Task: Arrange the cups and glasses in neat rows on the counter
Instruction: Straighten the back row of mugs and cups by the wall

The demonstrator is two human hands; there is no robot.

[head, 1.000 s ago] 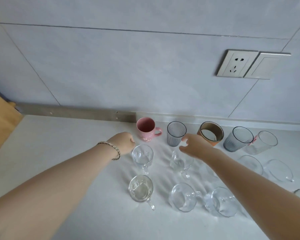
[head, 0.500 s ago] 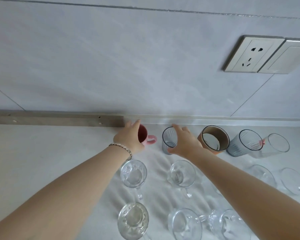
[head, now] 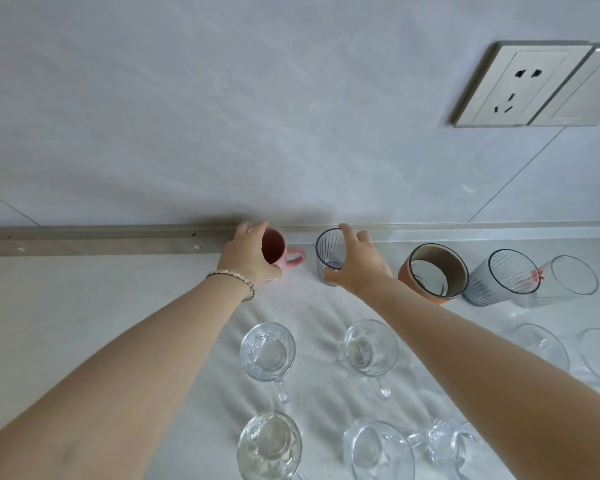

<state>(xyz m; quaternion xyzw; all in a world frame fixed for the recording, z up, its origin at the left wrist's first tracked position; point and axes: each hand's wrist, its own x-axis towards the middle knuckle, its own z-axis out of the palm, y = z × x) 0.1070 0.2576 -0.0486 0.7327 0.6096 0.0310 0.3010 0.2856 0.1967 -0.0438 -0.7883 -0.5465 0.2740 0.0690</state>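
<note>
My left hand grips the pink mug at the back of the white counter, close to the wall. My right hand is wrapped around the ribbed grey glass just right of it. Further right in that back row stand an orange cup, a second ribbed grey glass and a clear glass with a red mark. Clear handled glass mugs stand nearer me: two in a middle row, several in the front row.
A metal strip runs along the wall base to the left. A wall socket and switch plate sit at the upper right. Two more clear glasses stand at the right edge, partly behind my right arm.
Both hands reached from the middle row to the back row and closed on the pink mug and the ribbed glass. Both now sit slightly closer to the wall.
</note>
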